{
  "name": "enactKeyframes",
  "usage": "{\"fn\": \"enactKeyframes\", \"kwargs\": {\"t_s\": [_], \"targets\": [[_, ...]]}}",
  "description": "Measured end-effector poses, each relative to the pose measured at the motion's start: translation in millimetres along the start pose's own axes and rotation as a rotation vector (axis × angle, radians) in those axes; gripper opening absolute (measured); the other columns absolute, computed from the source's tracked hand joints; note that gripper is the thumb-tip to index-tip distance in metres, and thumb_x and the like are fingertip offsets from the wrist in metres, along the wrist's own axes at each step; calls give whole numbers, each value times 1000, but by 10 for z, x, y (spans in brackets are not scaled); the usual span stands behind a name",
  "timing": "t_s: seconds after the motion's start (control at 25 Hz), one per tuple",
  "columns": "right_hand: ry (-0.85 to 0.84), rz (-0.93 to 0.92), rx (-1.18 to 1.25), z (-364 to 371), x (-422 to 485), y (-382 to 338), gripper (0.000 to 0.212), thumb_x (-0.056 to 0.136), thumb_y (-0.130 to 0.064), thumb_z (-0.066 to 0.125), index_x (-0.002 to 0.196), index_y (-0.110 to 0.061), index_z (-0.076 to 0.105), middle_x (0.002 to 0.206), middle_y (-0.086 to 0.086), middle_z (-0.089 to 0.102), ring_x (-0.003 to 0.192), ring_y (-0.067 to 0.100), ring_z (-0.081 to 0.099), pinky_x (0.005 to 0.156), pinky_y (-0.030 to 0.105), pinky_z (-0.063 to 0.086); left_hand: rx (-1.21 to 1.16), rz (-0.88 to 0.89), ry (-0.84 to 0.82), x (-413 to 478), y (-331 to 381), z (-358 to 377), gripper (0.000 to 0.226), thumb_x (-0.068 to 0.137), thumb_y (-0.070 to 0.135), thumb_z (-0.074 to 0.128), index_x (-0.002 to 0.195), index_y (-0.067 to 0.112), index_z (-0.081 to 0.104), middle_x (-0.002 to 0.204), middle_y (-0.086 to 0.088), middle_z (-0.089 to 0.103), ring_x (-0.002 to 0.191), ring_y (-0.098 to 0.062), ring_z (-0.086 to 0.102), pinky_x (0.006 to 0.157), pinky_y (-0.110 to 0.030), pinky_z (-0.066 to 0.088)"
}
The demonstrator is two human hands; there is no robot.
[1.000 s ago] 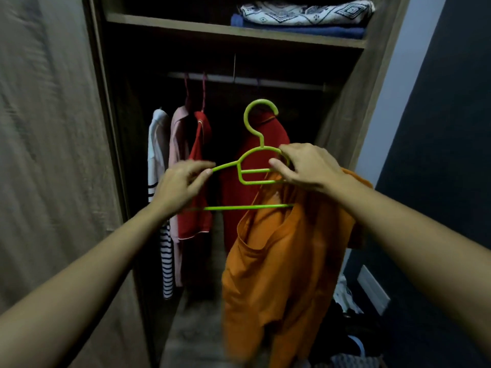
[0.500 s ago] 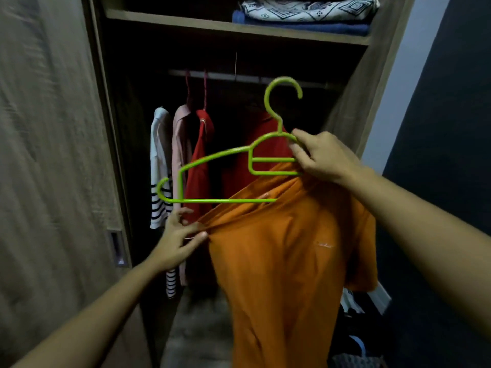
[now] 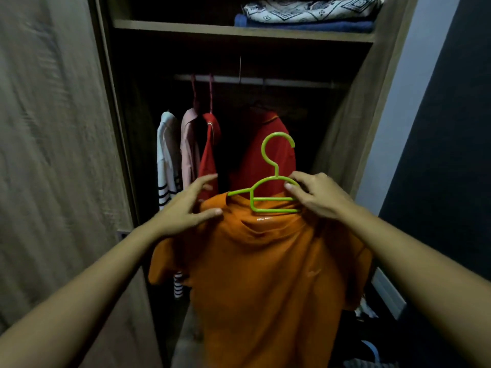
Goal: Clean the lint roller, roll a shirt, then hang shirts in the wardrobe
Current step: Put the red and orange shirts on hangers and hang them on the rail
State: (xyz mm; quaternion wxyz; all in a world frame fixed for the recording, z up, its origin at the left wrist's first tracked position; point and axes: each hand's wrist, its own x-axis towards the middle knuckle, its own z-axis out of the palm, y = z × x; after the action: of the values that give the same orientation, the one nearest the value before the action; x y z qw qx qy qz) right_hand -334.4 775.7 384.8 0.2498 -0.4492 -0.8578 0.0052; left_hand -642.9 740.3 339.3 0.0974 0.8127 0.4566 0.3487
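Note:
An orange shirt (image 3: 265,274) hangs on a green plastic hanger (image 3: 268,187) in front of the open wardrobe. My right hand (image 3: 316,197) grips the hanger at its right shoulder, just under the hook. Fingers spread, my left hand (image 3: 186,208) rests on the shirt's left shoulder, where the hanger's left end is hidden inside the cloth. The hook stands free, well below the wardrobe rail (image 3: 260,81).
On the rail hang a striped white shirt (image 3: 167,160), a pink shirt (image 3: 189,144) and two red shirts (image 3: 210,150) (image 3: 265,155). Folded cloths (image 3: 308,11) lie on the shelf above. The wardrobe door (image 3: 53,155) stands at the left. Clothes lie on the floor at the lower right.
The hanger's left arm has gone inside the shirt, which now sits on both hanger shoulders. My left hand let go of the shirt's edge and moved up onto its shoulder. The hanger dropped lower.

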Motion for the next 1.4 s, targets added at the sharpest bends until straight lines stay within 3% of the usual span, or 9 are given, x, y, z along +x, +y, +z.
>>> {"fn": "enactKeyframes", "kwargs": {"t_s": [0.16,0.36,0.56,0.68,0.84,1.04,1.16,1.28,1.4], "targets": [[68,3,203,-69,-11,35,35,83,-63,41,105,-38,55,90,-4,67,82,13,63,75,44,53,-29,-18,147,47,-154,-145,14,88,40,56,76,38,63,75,20,64,70,5,58,64,-17,43],[131,226,362,-67,-291,349,61,83,-44,63,133,-30,33,111,-5,53,97,15,57,81,32,49,-123,-139,316,-29,-296,-645,25,89,25,57,80,46,68,78,24,67,71,9,59,64,-6,44],[186,227,487,60,-323,429,15,90,-23,57,100,-12,61,87,2,67,83,20,63,74,34,48,28,-234,327,-87,-356,-980,9,88,31,59,81,33,64,84,0,68,82,-15,61,69,-29,47],[243,271,639,-1,-206,386,16,94,-21,50,92,-10,62,80,1,62,74,12,57,67,24,43,149,-251,311,-152,-316,-1027,8,87,29,60,93,32,64,99,-8,66,87,-16,58,72,-27,45],[232,422,602,-46,-53,400,24,95,-16,49,118,-14,55,107,-1,54,102,16,51,86,29,44,91,-201,339,-224,-158,-968,28,87,27,59,80,54,63,91,13,63,84,1,59,70,-16,43],[-1,111,372,-125,88,162,32,97,-36,37,108,-20,62,98,-7,67,91,7,62,82,28,49,41,-147,356,-158,-17,-862,22,80,38,62,81,60,63,81,36,64,84,11,61,72,-12,47],[-72,106,428,-35,100,132,34,97,-35,37,95,-17,66,92,5,69,86,16,64,82,35,50,58,-169,274,-75,142,-851,5,82,39,61,83,44,63,81,25,66,82,4,62,67,-13,45],[27,247,624,62,87,176,30,98,-34,37,90,-22,64,91,10,66,84,19,61,83,37,47,-30,-250,-57,-80,337,-998,13,85,35,59,88,27,69,84,6,70,81,-6,66,66,-17,49],[142,243,393,52,124,137,14,94,-27,51,106,-24,57,108,5,56,100,16,55,90,31,43,-126,-272,-87,-79,552,-966,15,87,29,60,83,17,68,81,7,70,77,-6,66,63,-18,50]]}}
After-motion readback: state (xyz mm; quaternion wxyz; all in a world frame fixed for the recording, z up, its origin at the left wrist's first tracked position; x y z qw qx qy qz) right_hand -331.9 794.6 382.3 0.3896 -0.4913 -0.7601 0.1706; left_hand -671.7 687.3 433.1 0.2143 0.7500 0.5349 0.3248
